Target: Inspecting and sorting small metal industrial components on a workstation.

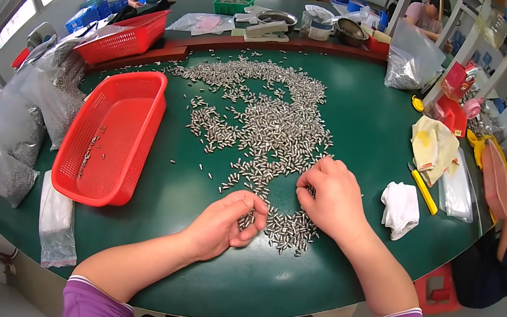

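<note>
A wide scatter of small silver metal pins [265, 127] covers the green table [366, 117]. My left hand [226, 224] is curled around a bunch of these pins at the near end of the pile. My right hand [333, 198] rests palm down on the pins just to the right, fingertips pinching among them. A red plastic basket [112, 136] lies to the left of my hands with a few pins in its bottom.
Clear bags of pins [20, 121] are stacked at the left edge, another bag [407, 67] at the back right. A white cloth [401, 210], yellow knife [424, 191] and yellow cloth [434, 147] lie on the right. A second red basket [123, 38] and other people sit beyond.
</note>
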The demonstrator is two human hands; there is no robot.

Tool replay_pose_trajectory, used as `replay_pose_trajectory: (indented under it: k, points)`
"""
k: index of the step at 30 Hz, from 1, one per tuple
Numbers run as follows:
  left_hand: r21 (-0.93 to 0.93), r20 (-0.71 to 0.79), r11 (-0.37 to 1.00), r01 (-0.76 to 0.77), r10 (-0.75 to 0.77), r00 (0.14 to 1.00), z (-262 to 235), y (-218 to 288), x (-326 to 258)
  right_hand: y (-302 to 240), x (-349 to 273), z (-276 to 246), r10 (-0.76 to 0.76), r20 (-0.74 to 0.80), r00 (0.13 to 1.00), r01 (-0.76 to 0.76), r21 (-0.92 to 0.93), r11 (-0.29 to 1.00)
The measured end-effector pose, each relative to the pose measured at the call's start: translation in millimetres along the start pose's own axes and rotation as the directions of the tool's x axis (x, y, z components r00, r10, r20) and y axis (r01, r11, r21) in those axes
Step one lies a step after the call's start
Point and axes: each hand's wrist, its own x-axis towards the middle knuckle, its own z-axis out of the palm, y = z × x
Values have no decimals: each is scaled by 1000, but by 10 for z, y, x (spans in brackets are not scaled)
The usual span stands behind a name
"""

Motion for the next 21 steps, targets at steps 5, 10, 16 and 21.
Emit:
replay_pose_trajectory:
  k: [5,10,16,21]
  points:
    - [-1,6,1000,-1,1,1000,18,1,-8,-11,-13,3,-17,34,999,17,-4,1000]
    - [-9,0,1000,-9,9,1000,-1,-9,-4,-141,25,16,-168,-74,983,181,249,951]
    - [-25,-3,1000,-14,14,1000,5,-32,-7,-267,-36,-3,-334,-54,941,330,371,868]
    - [-26,6,999,-32,32,999,11,-2,4,-300,-24,16,-210,-54,976,209,501,840]
